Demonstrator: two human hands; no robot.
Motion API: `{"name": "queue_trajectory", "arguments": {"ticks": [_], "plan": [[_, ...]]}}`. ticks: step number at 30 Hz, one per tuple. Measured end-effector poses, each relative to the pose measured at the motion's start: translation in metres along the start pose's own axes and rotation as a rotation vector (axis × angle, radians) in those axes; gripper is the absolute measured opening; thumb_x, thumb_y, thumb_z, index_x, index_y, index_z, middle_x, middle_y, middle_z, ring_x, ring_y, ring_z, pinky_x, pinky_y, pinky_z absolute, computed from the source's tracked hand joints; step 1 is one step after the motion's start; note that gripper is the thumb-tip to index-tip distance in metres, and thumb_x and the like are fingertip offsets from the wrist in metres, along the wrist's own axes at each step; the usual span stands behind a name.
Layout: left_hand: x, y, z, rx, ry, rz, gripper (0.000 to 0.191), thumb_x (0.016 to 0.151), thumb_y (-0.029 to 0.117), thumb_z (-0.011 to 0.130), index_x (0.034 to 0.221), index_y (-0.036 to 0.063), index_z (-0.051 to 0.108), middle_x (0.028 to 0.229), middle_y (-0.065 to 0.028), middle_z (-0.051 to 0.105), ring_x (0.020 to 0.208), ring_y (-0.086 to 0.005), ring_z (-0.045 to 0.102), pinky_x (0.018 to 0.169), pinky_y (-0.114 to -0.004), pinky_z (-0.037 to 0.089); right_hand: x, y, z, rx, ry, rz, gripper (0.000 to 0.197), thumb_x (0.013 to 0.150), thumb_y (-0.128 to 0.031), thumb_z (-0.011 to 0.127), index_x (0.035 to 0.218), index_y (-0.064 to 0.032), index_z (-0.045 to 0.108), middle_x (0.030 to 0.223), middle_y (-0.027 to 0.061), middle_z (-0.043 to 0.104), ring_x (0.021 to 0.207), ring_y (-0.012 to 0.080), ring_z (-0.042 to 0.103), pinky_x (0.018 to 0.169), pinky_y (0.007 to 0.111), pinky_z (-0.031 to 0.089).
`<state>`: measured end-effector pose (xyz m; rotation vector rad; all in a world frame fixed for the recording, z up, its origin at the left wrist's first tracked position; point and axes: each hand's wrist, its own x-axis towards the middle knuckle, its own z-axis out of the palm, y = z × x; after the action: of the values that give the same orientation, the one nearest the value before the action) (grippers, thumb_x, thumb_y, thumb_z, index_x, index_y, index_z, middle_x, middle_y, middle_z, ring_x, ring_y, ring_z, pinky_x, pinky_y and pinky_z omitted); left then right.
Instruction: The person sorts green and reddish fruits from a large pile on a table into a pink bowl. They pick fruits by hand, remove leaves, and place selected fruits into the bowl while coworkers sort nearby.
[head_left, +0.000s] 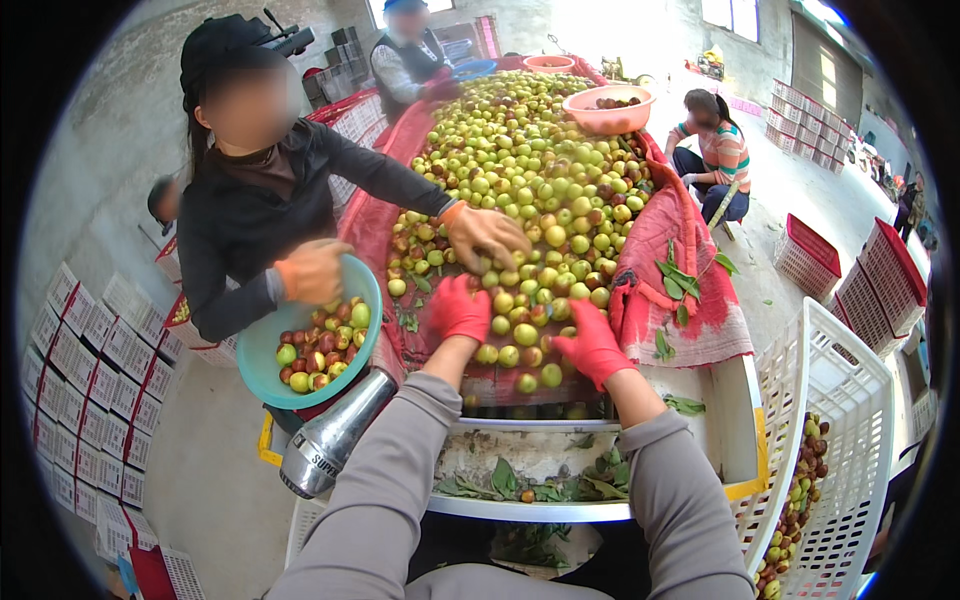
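Note:
Between my two hands, green and reddish-brown jujubes (526, 334) lie on the near end of a cloth-covered sorting table, some of them blurred. My left hand (459, 311), in a red glove, is at the left edge of these fruits; its fingertips are partly hidden. On the right side, my right hand (594, 346), also red-gloved, has its fingers apart and touches or nearly touches the nearest jujubes. Just beyond my left hand is a co-worker's orange-gloved hand (486, 236) on the fruit. Below my hands, a white trough (517, 450) holds leaves and a small brown fruit.
A co-worker at the left has a teal basin (255, 367) of jujubes. Beside it sticks out a shiny metal cylinder (337, 435). Red padded cloth (679, 315) borders the heap. At right stands a white plastic crate (847, 465) with jujubes. A pink basin (611, 116) sits farther back.

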<state>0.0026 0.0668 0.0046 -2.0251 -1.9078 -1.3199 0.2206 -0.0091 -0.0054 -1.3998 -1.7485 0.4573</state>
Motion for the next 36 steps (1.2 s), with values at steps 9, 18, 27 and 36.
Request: {"name": "queue_trajectory", "arguments": {"ticks": [9,18,27,36], "plan": [[-0.029,0.009,0.003,-0.026,-0.559,0.059,0.057,0.074,0.047,0.065,0.120,0.0147,0.055,0.116,-0.0147,0.060,0.106,-0.0331,0.056,0.090,-0.042,0.046,-0.002,-0.019,-0.009,0.214,-0.057,0.123,0.040,0.073,-0.015,0.070,0.110,-0.0048,0.060,0.100,0.0192,0.064,0.095,0.0331,0.061,0.085,0.037,0.049],[-0.025,0.004,0.004,-0.500,-0.545,-0.007,0.022,0.079,0.024,0.067,0.095,0.0094,0.068,0.099,-0.0080,0.065,0.094,-0.0247,0.061,0.081,-0.034,0.049,-0.001,0.000,0.001,-0.188,0.107,0.158,0.075,0.067,-0.019,0.074,0.132,-0.0032,0.040,0.139,0.0299,0.033,0.124,0.0413,0.040,0.104,0.041,0.035],[-0.009,-0.005,0.023,-0.044,-0.393,0.293,0.055,0.073,0.027,0.066,0.125,0.0139,0.050,0.117,-0.0148,0.054,0.103,-0.0332,0.054,0.090,-0.043,0.045,0.001,-0.004,-0.003,-0.032,-0.154,0.150,0.062,0.070,-0.025,0.073,0.123,-0.0051,0.050,0.122,0.0215,0.052,0.112,0.0379,0.049,0.095,0.040,0.041],[-0.024,0.030,0.023,0.138,-0.620,0.362,0.027,0.072,0.019,0.065,0.095,0.0076,0.057,0.101,-0.0196,0.056,0.096,-0.0386,0.056,0.082,-0.046,0.048,-0.001,-0.016,-0.009,-0.111,0.077,0.112,0.045,0.074,-0.021,0.065,0.113,0.0007,0.058,0.106,0.0225,0.062,0.101,0.0355,0.059,0.088,0.041,0.047]]}}
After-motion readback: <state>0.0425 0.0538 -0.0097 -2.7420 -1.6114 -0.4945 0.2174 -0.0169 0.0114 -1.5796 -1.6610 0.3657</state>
